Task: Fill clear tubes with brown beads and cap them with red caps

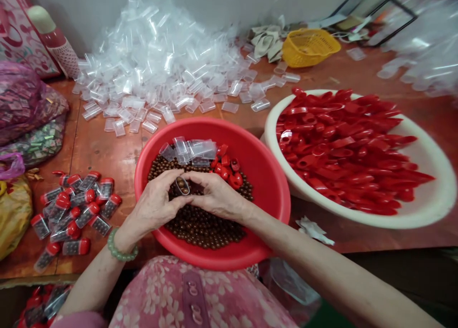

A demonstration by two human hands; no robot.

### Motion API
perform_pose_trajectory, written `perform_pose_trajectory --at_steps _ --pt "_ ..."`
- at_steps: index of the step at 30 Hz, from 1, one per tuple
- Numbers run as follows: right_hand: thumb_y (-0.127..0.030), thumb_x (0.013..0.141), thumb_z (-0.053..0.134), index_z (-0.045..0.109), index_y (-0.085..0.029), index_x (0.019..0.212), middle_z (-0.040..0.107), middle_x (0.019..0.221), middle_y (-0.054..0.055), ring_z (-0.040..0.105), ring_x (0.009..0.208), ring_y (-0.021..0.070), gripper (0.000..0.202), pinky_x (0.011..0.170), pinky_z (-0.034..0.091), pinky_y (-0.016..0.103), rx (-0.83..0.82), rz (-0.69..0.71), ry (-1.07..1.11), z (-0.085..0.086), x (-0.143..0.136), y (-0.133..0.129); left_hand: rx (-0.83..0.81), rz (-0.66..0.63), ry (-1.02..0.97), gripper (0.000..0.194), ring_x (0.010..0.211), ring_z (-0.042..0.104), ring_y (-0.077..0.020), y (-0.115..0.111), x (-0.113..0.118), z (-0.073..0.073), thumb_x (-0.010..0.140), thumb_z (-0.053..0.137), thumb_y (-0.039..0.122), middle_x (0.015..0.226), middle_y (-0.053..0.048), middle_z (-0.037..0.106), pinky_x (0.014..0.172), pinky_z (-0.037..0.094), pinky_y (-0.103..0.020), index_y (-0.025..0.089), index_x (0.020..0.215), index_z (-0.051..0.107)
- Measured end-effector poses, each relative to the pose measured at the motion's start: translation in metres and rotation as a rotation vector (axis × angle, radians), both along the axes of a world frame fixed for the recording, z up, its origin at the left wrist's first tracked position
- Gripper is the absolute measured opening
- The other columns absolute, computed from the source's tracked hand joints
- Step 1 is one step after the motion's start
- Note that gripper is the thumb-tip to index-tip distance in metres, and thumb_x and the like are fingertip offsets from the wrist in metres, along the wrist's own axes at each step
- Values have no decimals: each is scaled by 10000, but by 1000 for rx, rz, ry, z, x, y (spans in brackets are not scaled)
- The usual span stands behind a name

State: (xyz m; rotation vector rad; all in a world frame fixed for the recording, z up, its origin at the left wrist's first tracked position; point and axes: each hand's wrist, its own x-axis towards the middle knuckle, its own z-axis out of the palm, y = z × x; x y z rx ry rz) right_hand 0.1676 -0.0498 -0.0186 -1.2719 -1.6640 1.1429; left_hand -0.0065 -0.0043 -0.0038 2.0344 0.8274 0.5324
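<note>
Over the red basin (275,180), my left hand (159,194) is closed around a clear plastic tube (182,185), its oval open end facing up. A few brown balls show inside the tube. My right hand (220,194) is closed too, with thumb and forefinger at the tube's rim, meeting the left fingertips. Many small brown balls (209,227) cover the basin's bottom below both hands. On top of them lie several empty clear tubes (200,149) and a small group of red caps (225,168), just beyond my fingers.
A cream basin (429,218) heaped with red caps (343,146) stands right. Behind, loose clear tubes (168,56) form a large pile. Filled, red-capped tubes (77,208) lie left, near plastic bags (28,108). A yellow basket (309,48) sits at the back.
</note>
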Motion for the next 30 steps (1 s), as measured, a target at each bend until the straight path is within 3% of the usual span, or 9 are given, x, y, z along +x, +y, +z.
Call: perform_pose_trajectory --at_steps 4,7,11,14,18,24,30 --pt "-168 827 578 626 -135 935 695 901 55 644 825 175 123 768 497 292 50 22 -157 10 0 -4 -65 130 -101 419 1189 586 -234 -8 6 4 795 661 204 1256 -123 634 1065 433 -425 150 1203 582" --pt "-175 869 570 615 -123 1038 676 1016 100 640 954 207 182 857 486 325 68 88 -453 20 11 -6 -140 180 -127 388 1106 625 -203 -10 5 11 823 633 204 1178 -89 670 1009 473 -371 161 1205 574" --pt "-102 875 503 631 -130 1036 636 1005 113 648 922 229 208 792 502 334 -33 115 -971 21 27 -5 -231 19 -76 368 987 648 -184 -10 0 20 831 645 244 1091 -68 688 901 515 -321 173 1186 577" --pt "-21 849 450 642 -136 1039 613 1051 129 659 893 216 293 751 501 315 -88 215 -1211 13 32 -3 -248 -52 -85 387 1014 632 -187 -12 -1 22 845 633 252 1134 -77 672 911 505 -323 182 1217 553" --pt "-19 865 426 661 -130 990 614 1034 143 665 853 210 288 729 501 308 -95 257 -1274 6 34 0 -305 -87 -128 407 1080 606 -188 -11 -4 20 881 581 247 1204 -93 629 955 486 -331 185 1275 500" --pt "24 833 417 649 -94 1069 611 1076 193 658 958 263 351 780 504 337 -123 228 -1350 6 42 -2 -435 -146 -160 380 1091 587 -190 -8 -9 19 920 511 280 1169 -103 608 973 484 -351 182 1285 469" --pt "-34 846 427 652 -128 1053 654 987 140 664 723 186 319 593 462 263 -148 187 -1368 -2 58 -2 -566 -137 -254 359 976 583 -161 -10 -7 15 960 420 307 1100 -100 600 878 516 -323 169 1290 454"
